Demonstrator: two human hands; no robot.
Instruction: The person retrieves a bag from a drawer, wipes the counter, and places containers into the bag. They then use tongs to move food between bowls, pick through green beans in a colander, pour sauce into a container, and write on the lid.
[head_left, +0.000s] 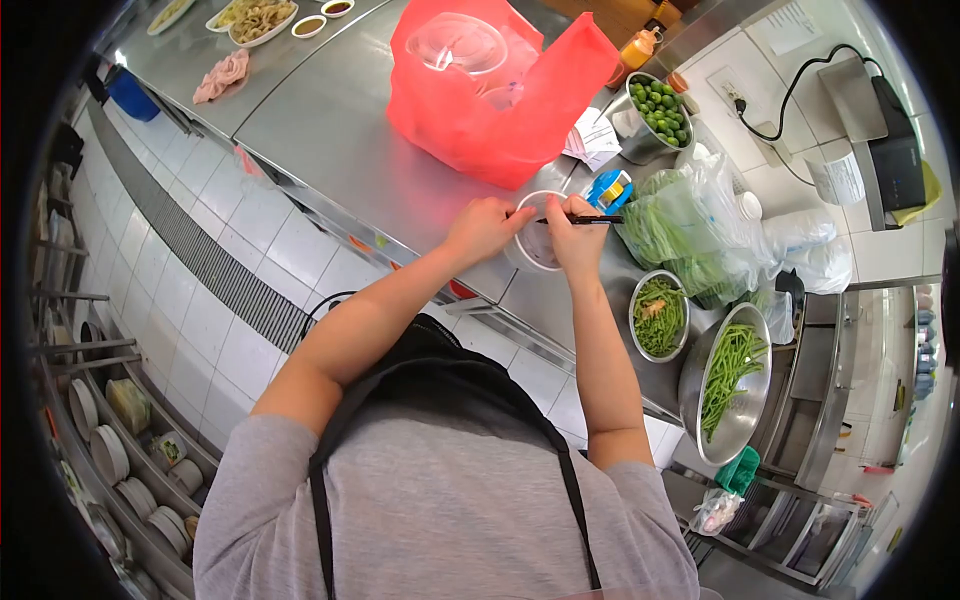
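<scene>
My right hand point(577, 238) is closed around a black pen point(606, 219), which lies nearly level across the fist. Between my hands is a round clear plastic container point(524, 256) on the steel counter. My left hand point(484, 232) grips its rim from the left side, thumb at the upper edge. Just beyond stands a large red plastic bag point(470, 140) with clear round lids point(457, 44) showing in its open top. A blue and yellow tape dispenser point(607, 190) sits close past my right hand.
Right of my hands lie bagged greens point(670, 235), a bowl of green beans point(658, 330) and a larger steel bowl point(693, 400) of long beans. A steel pot of limes point(660, 112) and paper slips point(594, 138) stand behind. Plated food point(262, 20) and a pink cloth point(222, 77) are far left.
</scene>
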